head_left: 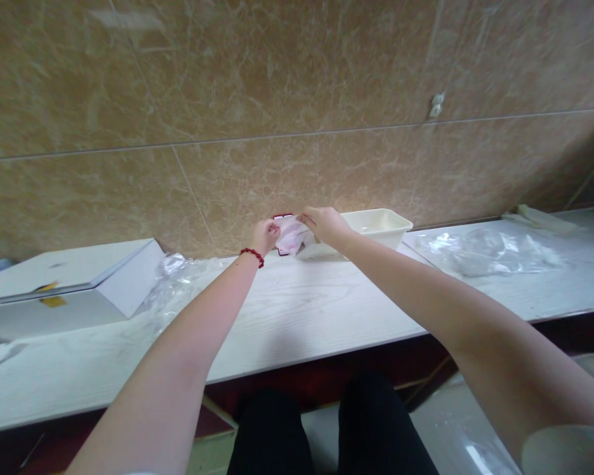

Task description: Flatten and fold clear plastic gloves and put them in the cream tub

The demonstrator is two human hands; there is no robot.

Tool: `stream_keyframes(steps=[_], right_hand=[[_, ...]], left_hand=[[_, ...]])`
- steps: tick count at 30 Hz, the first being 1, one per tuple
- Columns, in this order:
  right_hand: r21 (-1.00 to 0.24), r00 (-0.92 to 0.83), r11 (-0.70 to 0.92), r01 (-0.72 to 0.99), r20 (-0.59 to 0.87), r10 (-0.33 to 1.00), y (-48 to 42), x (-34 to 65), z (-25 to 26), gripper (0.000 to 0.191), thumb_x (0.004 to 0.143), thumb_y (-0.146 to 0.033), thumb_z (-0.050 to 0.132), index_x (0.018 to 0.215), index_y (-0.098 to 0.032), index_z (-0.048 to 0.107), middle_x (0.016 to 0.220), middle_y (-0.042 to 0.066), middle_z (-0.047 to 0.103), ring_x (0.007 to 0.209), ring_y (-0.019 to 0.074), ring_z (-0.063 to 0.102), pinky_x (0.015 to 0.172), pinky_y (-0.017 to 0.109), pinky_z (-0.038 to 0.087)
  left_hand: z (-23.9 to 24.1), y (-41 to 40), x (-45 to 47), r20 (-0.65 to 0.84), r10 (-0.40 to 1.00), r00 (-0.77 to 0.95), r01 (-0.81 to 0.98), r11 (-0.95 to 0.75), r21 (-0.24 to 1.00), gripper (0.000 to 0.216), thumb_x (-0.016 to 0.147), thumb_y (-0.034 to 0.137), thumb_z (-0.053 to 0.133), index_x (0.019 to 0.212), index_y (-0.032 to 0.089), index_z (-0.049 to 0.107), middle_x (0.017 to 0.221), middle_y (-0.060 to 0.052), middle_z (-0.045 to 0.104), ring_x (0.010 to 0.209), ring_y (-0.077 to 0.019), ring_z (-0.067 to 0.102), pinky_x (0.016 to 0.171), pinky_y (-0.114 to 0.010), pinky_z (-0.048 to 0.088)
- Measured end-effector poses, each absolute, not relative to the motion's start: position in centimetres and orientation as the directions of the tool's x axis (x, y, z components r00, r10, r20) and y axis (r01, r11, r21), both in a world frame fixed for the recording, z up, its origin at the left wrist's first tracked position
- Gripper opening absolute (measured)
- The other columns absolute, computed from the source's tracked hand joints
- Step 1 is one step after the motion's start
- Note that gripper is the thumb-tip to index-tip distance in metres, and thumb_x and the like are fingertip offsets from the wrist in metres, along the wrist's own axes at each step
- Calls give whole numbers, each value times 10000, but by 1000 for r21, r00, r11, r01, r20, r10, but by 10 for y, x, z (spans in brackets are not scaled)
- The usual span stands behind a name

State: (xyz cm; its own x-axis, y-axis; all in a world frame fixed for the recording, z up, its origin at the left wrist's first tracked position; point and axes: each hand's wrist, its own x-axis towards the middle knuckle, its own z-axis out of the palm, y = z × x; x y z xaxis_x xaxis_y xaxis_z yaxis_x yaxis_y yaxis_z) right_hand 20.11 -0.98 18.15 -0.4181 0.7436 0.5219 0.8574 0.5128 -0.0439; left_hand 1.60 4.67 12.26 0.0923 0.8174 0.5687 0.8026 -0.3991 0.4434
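Pink sheet beside the tub: left fingers pinched on it, right fingers at its edge (clamped or not, I cannot tell). Uneven pull might tear it.

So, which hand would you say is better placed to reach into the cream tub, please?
Probably the right hand: it is nearer the cream tub, partly overlapping it in view, while the left hand is farther, across the pinkish item.
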Motion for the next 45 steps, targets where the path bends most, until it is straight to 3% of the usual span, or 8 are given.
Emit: stream_keyframes(steps=[4,15,21,26,32,38,41,45], right_hand=[[-43,-482,556,830,445,755,-24,202,146,368,846,-398,283,890,-166,566,840,77,606,793,138,541,646,205,328],[-17,-560,576,818,211,801,-73,187,30,299,852,-324,296,895,-213,570,842,62,624,852,163,551,769,264,350],[-61,-496,516,854,201,845,-89,184,11,357,857,-359,242,896,-216,566,797,59,628,750,170,577,719,291,379],[-101,-471,500,860,221,854,-100,188,12,339,849,-389,258,886,-252,566,792,25,637,763,149,577,910,390,223],[-251,-465,498,830,182,866,-109,209,10,296,799,-443,360,950,-280,555,872,29,629,855,180,550,920,495,138],[-478,-369,502,721,349,862,-81,244,27,290,837,-315,311,945,-209,559,935,44,610,891,136,538,852,310,341],[-561,-308,507,655,415,856,-62,242,32,302,843,-265,284,988,-185,537,964,46,600,909,126,534,798,266,386],[-540,-564,629,559,308,766,-48,218,20,331,840,-242,280,1088,-194,494,1072,46,554,984,119,501,847,265,365]], left_hand=[[102,35,3,560,803,201,835,-440,330,126,665,162,464,721,153,576,822,-51,573,841,-162,501,789,-293,375],[20,-16,-18,296,841,452,848,-508,150,254,726,235,423,912,163,580,931,-79,584,910,-175,505,847,-315,361],[16,-65,-13,227,872,434,896,-444,-7,371,716,312,477,1086,309,498,1170,-43,476,1122,-232,348,944,-474,180],[16,-95,-1,196,851,486,867,-497,8,312,750,280,438,1041,345,529,1146,-14,505,1092,-211,389,954,-468,154],[11,-113,-3,165,856,489,862,-503,57,284,783,298,380,1008,303,553,1050,-17,571,1008,-194,460,966,-458,147],[12,-140,21,128,872,472,865,-486,127,572,698,438,461,1218,230,344,1237,-74,413,1162,-259,306,975,-496,115],[4,-149,54,183,863,470,851,-499,166,563,735,447,392,1233,195,317,1262,-94,375,1197,-245,250,996,-453,108],[-10,-147,85,232,875,424,872,-464,157,694,694,557,379,1247,146,295,1312,-144,273,1227,-293,144,988,-479,89]])
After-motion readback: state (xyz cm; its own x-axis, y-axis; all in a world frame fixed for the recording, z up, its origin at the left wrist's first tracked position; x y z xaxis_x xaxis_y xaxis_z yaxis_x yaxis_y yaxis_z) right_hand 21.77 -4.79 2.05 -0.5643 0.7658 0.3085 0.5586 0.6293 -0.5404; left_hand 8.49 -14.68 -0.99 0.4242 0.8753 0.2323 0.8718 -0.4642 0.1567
